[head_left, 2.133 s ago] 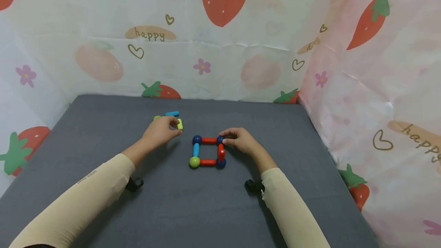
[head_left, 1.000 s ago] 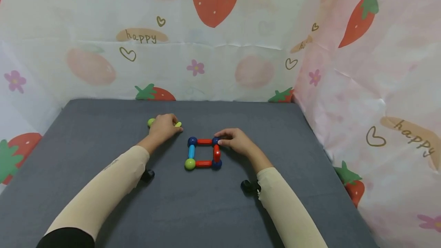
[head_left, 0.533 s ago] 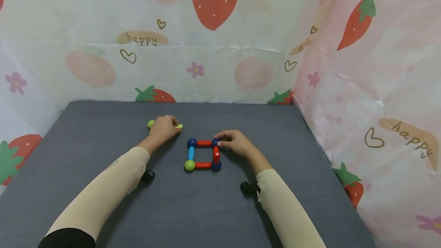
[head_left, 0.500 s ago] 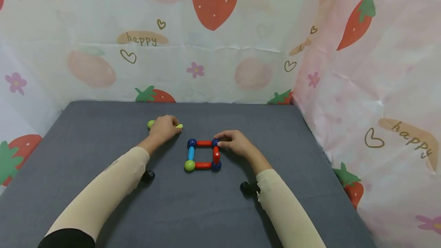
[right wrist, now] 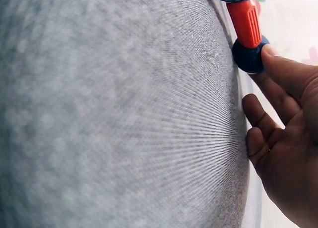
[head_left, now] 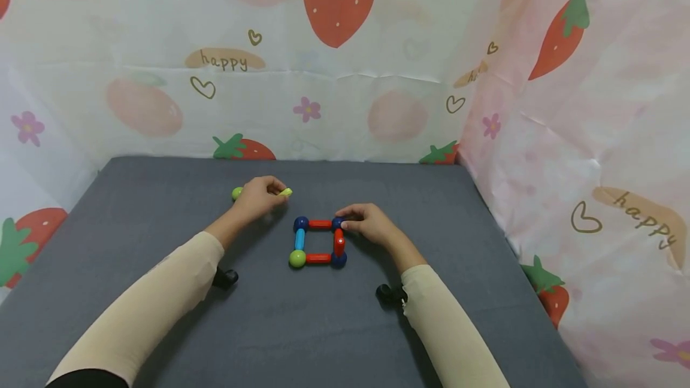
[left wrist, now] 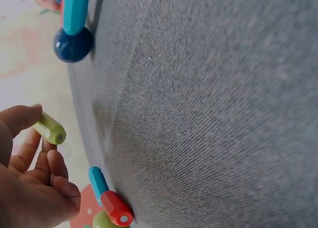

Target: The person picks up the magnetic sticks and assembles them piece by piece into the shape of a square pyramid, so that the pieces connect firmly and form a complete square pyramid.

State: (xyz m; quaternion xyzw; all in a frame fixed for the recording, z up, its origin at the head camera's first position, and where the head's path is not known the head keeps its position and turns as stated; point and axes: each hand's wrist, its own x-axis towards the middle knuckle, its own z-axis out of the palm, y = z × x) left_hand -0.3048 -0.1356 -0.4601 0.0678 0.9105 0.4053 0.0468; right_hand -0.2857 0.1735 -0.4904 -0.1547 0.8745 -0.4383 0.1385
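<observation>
One cream sleeve (head_left: 135,310) slants across the left of the grey cloth (head_left: 302,340), with a black clip (head_left: 226,279) poking out by its cuff. Further up, a loose green ball (head_left: 236,194) peeps out beside the hand, and the left wrist view gives us more: a loose blue stick (left wrist: 97,179) and a loose red stick (left wrist: 117,208) lie right by that ball. Now here's the left hand (head_left: 256,197), thumb and fingertips pinching a yellow-green stick (head_left: 286,193), one end pointing right, held clear of the cloth! To its right and nearer to us sits the square frame (head_left: 318,258): navy ball (head_left: 300,224) at the far left corner, light blue rod (head_left: 299,240) down the left side, lime ball (head_left: 297,258) at the near left. Red rods make the far, near and right sides, and there's a second navy ball (head_left: 338,260) at the near right. And the far right corner ball (head_left: 338,223)? The right hand (head_left: 369,222) has that one, thumb and finger gripping it. Beyond, a second black clip (head_left: 388,294), the other sleeve (head_left: 450,322), and a pink strawberry-print curtain (head_left: 641,136) closing off the right.
</observation>
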